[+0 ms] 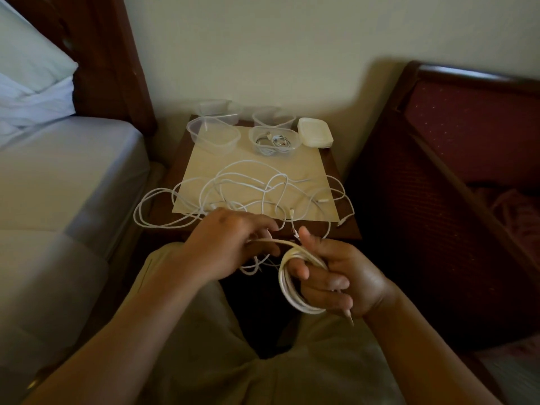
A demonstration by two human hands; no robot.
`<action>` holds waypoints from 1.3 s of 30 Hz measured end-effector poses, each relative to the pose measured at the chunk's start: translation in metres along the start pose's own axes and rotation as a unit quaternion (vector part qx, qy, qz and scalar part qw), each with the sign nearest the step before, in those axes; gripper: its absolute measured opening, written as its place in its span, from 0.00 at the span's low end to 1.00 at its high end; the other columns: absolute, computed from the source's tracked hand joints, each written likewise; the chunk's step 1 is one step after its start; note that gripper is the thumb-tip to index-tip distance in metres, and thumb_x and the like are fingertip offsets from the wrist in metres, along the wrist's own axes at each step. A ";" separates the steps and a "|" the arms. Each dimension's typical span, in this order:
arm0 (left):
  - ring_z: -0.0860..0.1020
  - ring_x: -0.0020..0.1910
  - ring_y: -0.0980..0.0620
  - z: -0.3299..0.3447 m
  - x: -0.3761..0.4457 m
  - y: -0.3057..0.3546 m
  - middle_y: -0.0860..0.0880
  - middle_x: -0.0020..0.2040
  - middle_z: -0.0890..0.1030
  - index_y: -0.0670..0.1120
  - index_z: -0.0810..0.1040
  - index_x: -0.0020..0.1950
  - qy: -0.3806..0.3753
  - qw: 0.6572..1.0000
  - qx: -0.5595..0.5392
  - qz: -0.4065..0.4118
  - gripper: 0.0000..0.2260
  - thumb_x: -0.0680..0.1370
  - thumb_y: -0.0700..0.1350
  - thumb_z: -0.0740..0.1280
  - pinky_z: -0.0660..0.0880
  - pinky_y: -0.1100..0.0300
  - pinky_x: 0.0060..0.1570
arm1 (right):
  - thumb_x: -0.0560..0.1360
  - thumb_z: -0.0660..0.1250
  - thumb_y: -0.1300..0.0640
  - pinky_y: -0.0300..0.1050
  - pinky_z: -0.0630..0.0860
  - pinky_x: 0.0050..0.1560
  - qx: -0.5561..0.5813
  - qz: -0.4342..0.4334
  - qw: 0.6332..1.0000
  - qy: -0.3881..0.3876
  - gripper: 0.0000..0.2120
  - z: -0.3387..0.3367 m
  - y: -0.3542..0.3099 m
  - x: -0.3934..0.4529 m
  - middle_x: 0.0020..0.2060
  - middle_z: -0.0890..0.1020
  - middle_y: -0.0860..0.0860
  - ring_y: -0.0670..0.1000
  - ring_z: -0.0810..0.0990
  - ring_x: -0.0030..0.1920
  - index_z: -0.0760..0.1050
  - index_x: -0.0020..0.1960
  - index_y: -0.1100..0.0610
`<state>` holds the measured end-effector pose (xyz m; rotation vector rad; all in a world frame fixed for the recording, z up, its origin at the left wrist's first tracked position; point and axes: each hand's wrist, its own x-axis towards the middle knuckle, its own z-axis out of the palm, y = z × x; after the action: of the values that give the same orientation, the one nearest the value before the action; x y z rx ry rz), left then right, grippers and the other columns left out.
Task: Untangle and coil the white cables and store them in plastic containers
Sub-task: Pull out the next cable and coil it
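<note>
White cable loops [295,283] are gathered into a coil round the fingers of the right hand [339,280], whose grip is curled tight on it just off the bench's near edge, above the person's lap. From the coil a strand runs left to the left hand [230,242], where the fingertips pinch it. On the dark wooden bench [346,229] a loose tangle of white cables [248,194] sprawls across a beige mat [304,162], with loops spilling over the left edge and the near right corner. Toward the far edge stand clear plastic containers: one [214,135] at the mat's far left corner, another [274,140] beside it holding coiled cables, and two more behind them against the wall. A stack of whitish lids [315,132] sits at the far right corner.
</note>
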<state>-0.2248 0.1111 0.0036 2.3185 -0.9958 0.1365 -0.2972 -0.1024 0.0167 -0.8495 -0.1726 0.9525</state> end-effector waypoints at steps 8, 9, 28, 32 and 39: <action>0.82 0.37 0.43 -0.014 -0.004 -0.017 0.48 0.38 0.84 0.59 0.83 0.49 -0.024 0.978 -0.169 -0.120 0.12 0.74 0.64 0.68 0.78 0.47 0.40 | 0.87 0.51 0.46 0.37 0.63 0.25 0.259 -0.228 0.937 -0.058 0.25 -0.012 -0.019 -0.027 0.21 0.65 0.47 0.46 0.66 0.21 0.76 0.46 0.63; 0.82 0.38 0.40 -0.012 -0.005 -0.016 0.46 0.38 0.84 0.59 0.83 0.49 -0.001 0.968 -0.206 -0.145 0.12 0.76 0.63 0.65 0.79 0.47 0.39 | 0.88 0.49 0.46 0.38 0.65 0.27 0.274 -0.257 0.926 -0.045 0.26 -0.015 -0.022 -0.030 0.22 0.65 0.47 0.45 0.66 0.22 0.76 0.46 0.62; 0.77 0.38 0.52 0.018 -0.001 0.052 0.56 0.35 0.77 0.58 0.76 0.39 0.039 0.930 -0.351 -0.102 0.17 0.80 0.64 0.57 0.75 0.52 0.44 | 0.85 0.50 0.45 0.36 0.56 0.18 0.013 -0.138 0.975 0.174 0.24 0.018 -0.006 0.015 0.16 0.62 0.48 0.45 0.64 0.15 0.70 0.40 0.59; 0.77 0.37 0.52 0.018 0.002 0.050 0.54 0.34 0.76 0.51 0.74 0.38 0.065 0.922 -0.361 -0.125 0.18 0.83 0.59 0.60 0.75 0.48 0.45 | 0.86 0.50 0.45 0.38 0.68 0.24 -0.038 -0.136 0.963 0.228 0.25 0.022 -0.005 0.017 0.18 0.66 0.51 0.49 0.70 0.19 0.72 0.41 0.61; 0.72 0.21 0.54 0.017 0.001 0.061 0.50 0.24 0.76 0.43 0.71 0.42 0.085 0.900 -0.402 -0.148 0.14 0.85 0.47 0.59 0.71 0.63 0.27 | 0.84 0.57 0.43 0.54 0.83 0.44 -0.181 -0.165 0.895 0.373 0.30 0.037 -0.002 0.021 0.28 0.77 0.65 0.60 0.81 0.31 0.79 0.34 0.63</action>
<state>-0.2683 0.0678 0.0207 1.6185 -0.4602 -0.1684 -0.3011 -0.0658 0.0390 -1.4249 0.1766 0.2255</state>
